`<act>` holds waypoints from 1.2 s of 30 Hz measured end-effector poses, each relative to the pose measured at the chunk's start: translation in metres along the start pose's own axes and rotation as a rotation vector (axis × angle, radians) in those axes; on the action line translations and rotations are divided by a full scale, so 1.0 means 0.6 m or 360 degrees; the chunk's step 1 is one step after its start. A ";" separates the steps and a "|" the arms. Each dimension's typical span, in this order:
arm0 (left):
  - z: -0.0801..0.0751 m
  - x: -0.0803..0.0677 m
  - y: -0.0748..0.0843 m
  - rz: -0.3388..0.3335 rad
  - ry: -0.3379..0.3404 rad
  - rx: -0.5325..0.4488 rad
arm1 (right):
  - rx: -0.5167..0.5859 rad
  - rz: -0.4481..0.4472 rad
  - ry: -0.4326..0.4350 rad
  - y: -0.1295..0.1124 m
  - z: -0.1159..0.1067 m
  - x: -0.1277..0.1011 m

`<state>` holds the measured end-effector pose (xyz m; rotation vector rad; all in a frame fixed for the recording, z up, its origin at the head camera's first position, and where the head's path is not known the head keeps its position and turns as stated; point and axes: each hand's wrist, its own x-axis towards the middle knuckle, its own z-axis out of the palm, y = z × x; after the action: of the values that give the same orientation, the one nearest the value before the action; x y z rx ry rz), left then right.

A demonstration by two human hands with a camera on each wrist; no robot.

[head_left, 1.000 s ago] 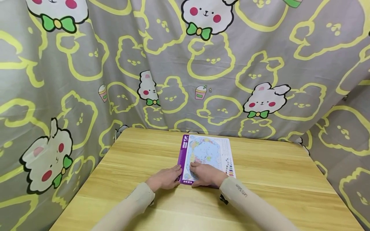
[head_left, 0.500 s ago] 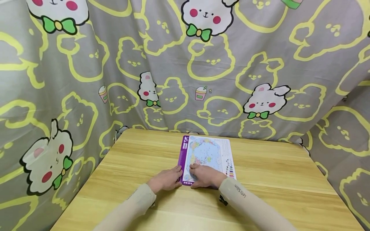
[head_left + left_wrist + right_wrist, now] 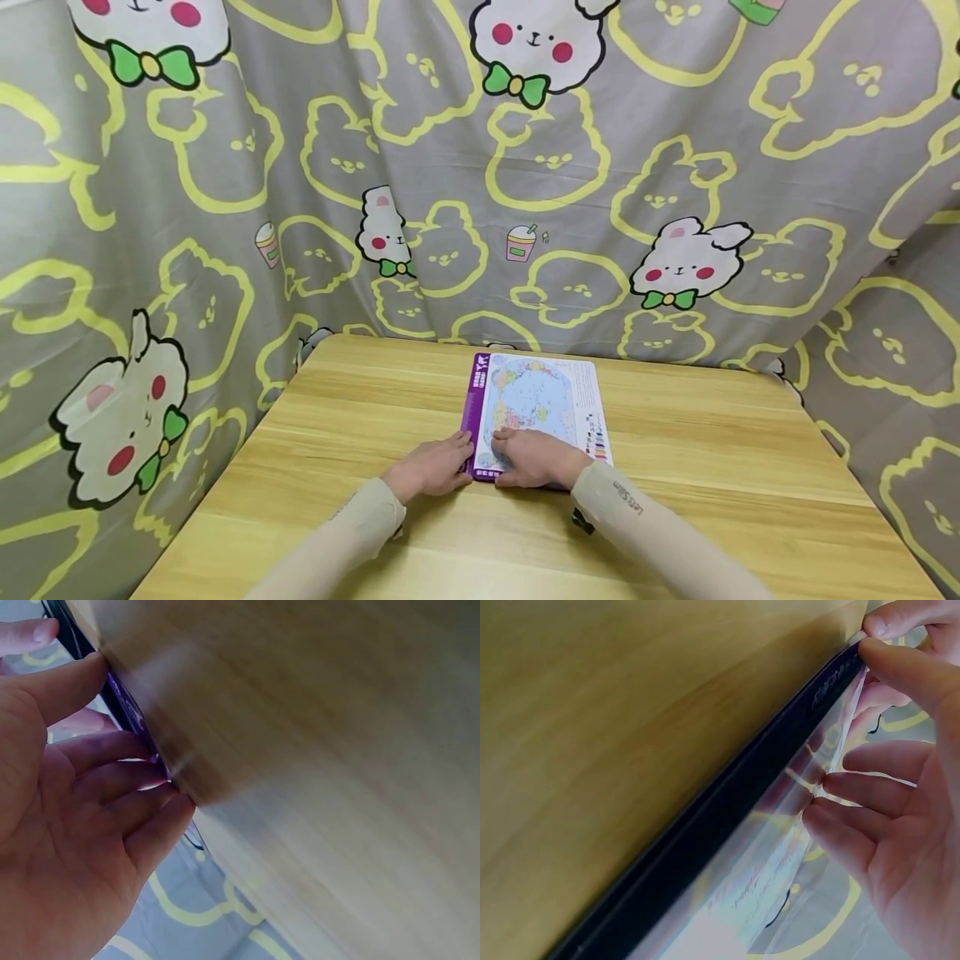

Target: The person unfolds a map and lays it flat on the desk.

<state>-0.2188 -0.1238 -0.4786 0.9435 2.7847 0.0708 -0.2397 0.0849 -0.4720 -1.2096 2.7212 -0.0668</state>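
Observation:
A flat map board (image 3: 536, 392) with a purple border and a printed world map lies on the wooden table in the head view. My left hand (image 3: 431, 467) rests along its purple left side, with fingers relaxed and fingertips at the edge. The right hand (image 3: 542, 458) lies over the board's near part, its fingertips touching the map and its thumb at the near edge. Seen from the right wrist, the board's glossy face (image 3: 735, 877) reflects light beside a dark edge strip. In the left wrist view the fingers (image 3: 135, 776) meet a thin purple edge.
The wooden table (image 3: 712, 467) extends on both sides of the board. A grey curtain (image 3: 450, 167) with yellow outlines and white rabbits hangs behind the table and along its sides.

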 end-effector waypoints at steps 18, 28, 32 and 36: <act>-0.008 0.004 0.005 0.0005 -0.0003 0.0078 | -0.0131 -0.0227 0.0304 -0.005 -0.060 -0.051; -0.014 0.006 0.013 -0.0009 -0.0029 0.0088 | -0.0524 -0.0300 0.0420 -0.003 -0.088 -0.077; -0.013 0.010 0.018 -0.0025 -0.0059 0.0128 | -0.0624 -0.0292 0.0461 -0.002 -0.097 -0.087; -0.011 0.012 0.023 -0.0032 -0.0070 0.0188 | -0.0659 -0.0309 0.0526 -0.002 -0.109 -0.101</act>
<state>-0.2178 -0.1083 -0.4718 0.9313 2.7832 -0.1177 -0.2099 0.1276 -0.3996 -1.7093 2.9833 0.3176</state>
